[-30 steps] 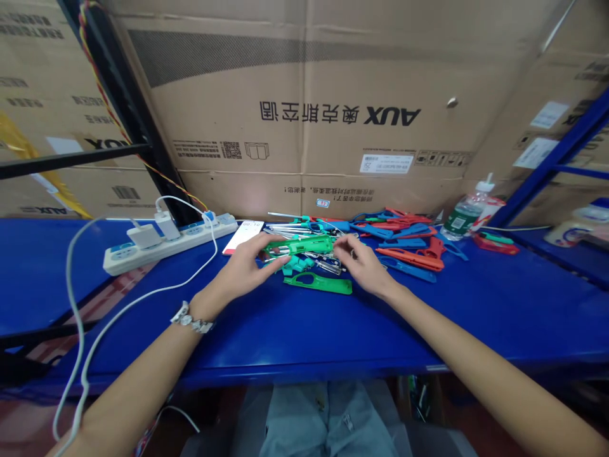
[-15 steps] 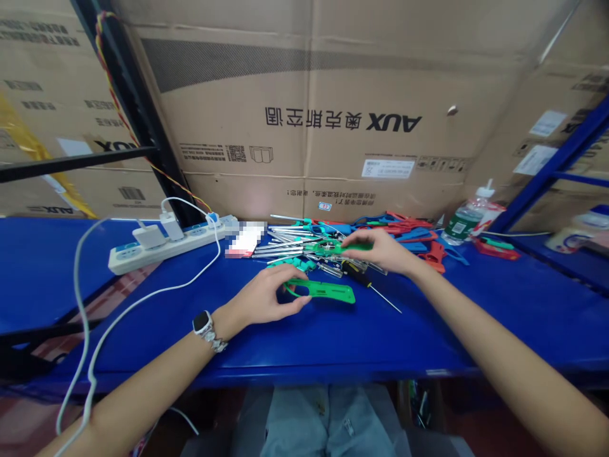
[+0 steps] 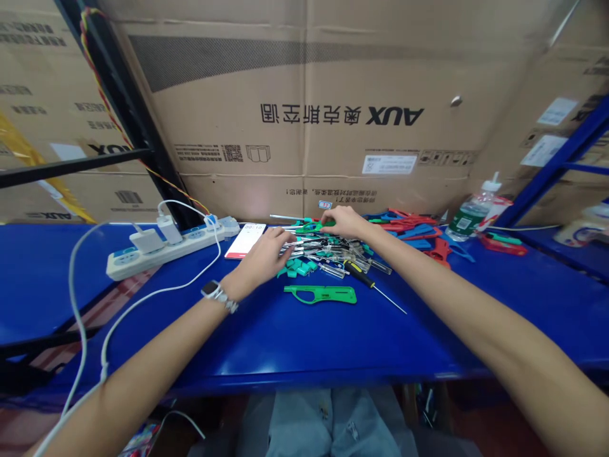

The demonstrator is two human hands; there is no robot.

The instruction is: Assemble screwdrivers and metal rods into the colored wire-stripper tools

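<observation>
A green plastic half-casing, shaped like a gas lighter's handle with a trigger loop, lies flat on the blue table. Over the left end of a pile of thin metal tubes is my left hand, thumb and fingers apart, fingertips close to the tubes. At the back of the pile, my right hand has its fingers closed at a green casing piece. Small teal parts and clear plastic pieces lie at the pile's front. Beside them rests a black-and-yellow screwdriver.
A phone showing a timer and a white power strip with cables are on the left. Red casings, blue casings and a bottle are on the right. Cardboard stands behind.
My left hand has released the green half-casing onto the table and moved up and left to the tubes. My right hand has shifted left and farther back over the pile.
</observation>
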